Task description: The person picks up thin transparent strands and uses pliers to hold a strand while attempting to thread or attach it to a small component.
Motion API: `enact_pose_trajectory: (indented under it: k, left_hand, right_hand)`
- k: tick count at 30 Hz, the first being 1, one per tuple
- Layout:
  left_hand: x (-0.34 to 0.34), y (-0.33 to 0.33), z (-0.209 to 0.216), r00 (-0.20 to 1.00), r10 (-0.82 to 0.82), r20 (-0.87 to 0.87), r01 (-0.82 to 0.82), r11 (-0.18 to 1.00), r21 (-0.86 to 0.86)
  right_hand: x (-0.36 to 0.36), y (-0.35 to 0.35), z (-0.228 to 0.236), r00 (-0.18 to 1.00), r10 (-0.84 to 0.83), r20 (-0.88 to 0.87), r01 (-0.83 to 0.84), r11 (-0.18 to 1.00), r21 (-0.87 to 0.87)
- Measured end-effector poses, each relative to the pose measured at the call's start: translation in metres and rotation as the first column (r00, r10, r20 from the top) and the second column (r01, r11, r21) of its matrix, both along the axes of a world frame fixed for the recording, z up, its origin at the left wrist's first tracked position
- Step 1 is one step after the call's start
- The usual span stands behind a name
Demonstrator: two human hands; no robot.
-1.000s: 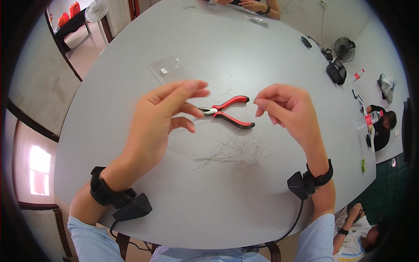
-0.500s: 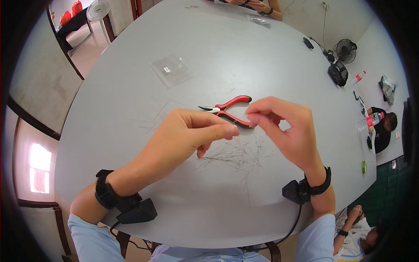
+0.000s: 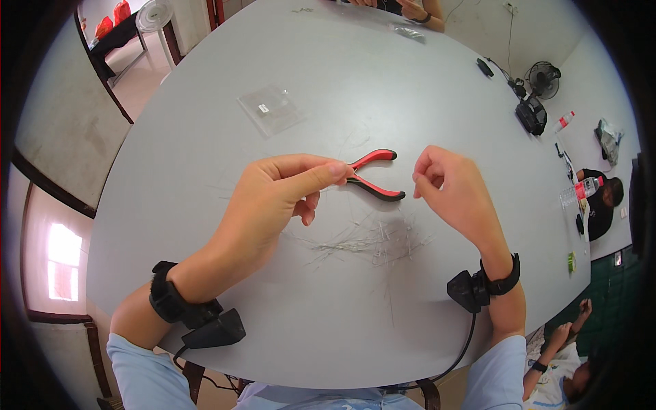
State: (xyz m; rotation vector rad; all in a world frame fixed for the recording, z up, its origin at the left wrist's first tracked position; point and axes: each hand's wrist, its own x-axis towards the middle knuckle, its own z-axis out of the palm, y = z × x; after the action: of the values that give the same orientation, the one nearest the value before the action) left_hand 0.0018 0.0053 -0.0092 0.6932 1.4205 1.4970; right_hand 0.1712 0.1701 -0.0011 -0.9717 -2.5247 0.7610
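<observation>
My left hand (image 3: 273,191) is closed in a pinch, thumb against forefinger, over the jaws of a pair of pliers (image 3: 372,158) with red and black handles. My right hand (image 3: 454,195) is also pinched shut, just right of the plier handles and clear of them. Whatever either fingertip pinch holds is too fine to make out. Below and between the hands lies a loose heap of thin, silvery wire-like pieces (image 3: 362,244). The pliers rest on the table with their handles spread; my left fingers hide the jaws.
A clear plastic bag (image 3: 273,113) lies on the grey table (image 3: 205,137) beyond my left hand. Another person's hands (image 3: 413,9) are at the far edge, near a small clear packet (image 3: 408,33). A black pouch (image 3: 530,115) and bottles (image 3: 564,121) stand right.
My hands have drawn apart: the left moved left and slightly up over the plier jaws, the right moved right, away from the handles. Both stay pinched. At lower right, another person's arms have risen.
</observation>
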Motion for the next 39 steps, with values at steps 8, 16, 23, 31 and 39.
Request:
enact_pose_trajectory:
  k: [8, 16, 23, 31, 39]
  left_hand:
    - [0.001, 0.0, 0.0, 0.999, -0.021, 0.027, 0.02, 0.999, 0.035]
    - [0.008, -0.003, 0.005, 0.991, -0.117, -0.069, 0.119, 0.992, 0.027]
    - [0.011, -0.003, 0.005, 0.993, -0.101, -0.058, 0.101, 0.995, 0.004]
    - [0.004, 0.001, -0.005, 0.999, 0.046, 0.024, -0.046, 0.999, -0.006]
    - [0.002, 0.003, -0.008, 0.983, 0.124, 0.134, -0.132, 0.99, 0.052]
  right_hand:
    - [0.01, 0.012, 0.006, 0.984, 0.1, 0.15, -0.114, 0.99, 0.083]
    - [-0.007, -0.028, 0.022, 0.883, 0.391, -0.26, -0.443, 0.877, -0.185]
    - [-0.003, -0.033, 0.025, 0.927, 0.134, -0.351, -0.271, 0.886, -0.377]
    - [0.001, -0.023, 0.025, 0.696, -0.114, -0.709, -0.081, 0.969, -0.235]
    - [0.008, -0.013, 0.033, 0.859, 0.045, -0.511, -0.123, 0.985, -0.12]
